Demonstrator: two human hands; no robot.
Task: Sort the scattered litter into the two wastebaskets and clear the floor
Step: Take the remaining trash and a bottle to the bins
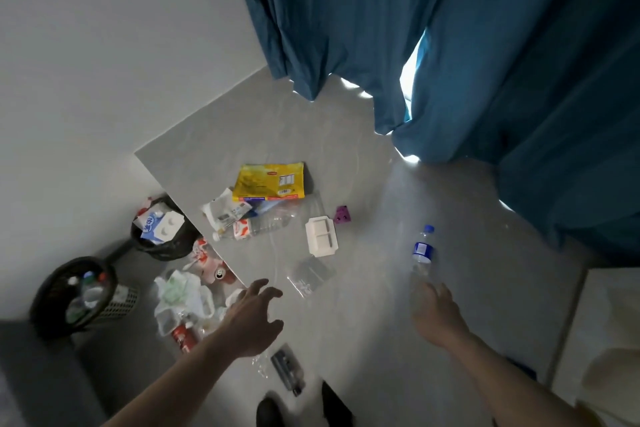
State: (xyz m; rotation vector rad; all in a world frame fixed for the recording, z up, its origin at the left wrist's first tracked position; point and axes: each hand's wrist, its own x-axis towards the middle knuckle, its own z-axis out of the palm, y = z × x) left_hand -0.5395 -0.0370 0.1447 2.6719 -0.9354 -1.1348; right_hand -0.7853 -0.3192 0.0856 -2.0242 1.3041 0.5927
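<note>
My right hand (437, 314) grips the base of a clear plastic bottle (422, 253) with a blue cap and blue label, held above the floor. With its fingers spread and empty, my left hand (254, 317) hovers over the litter at lower centre. Two black mesh wastebaskets stand by the left wall: the near one (52, 291) holds bottles, the far one (180, 246) holds cartons and paper. On the floor lie a yellow packet (268, 182), a white plastic tray (322, 241), clear bottles (273, 220), a clear bag (310, 276), crumpled wrappers (183, 295) and a red can (183, 338).
A blue curtain (450, 45) hangs at the back and right, down to the floor. A small purple item (342, 214) lies past the tray. A dark bottle (287, 369) lies near my feet. White furniture (602, 340) stands at the right edge.
</note>
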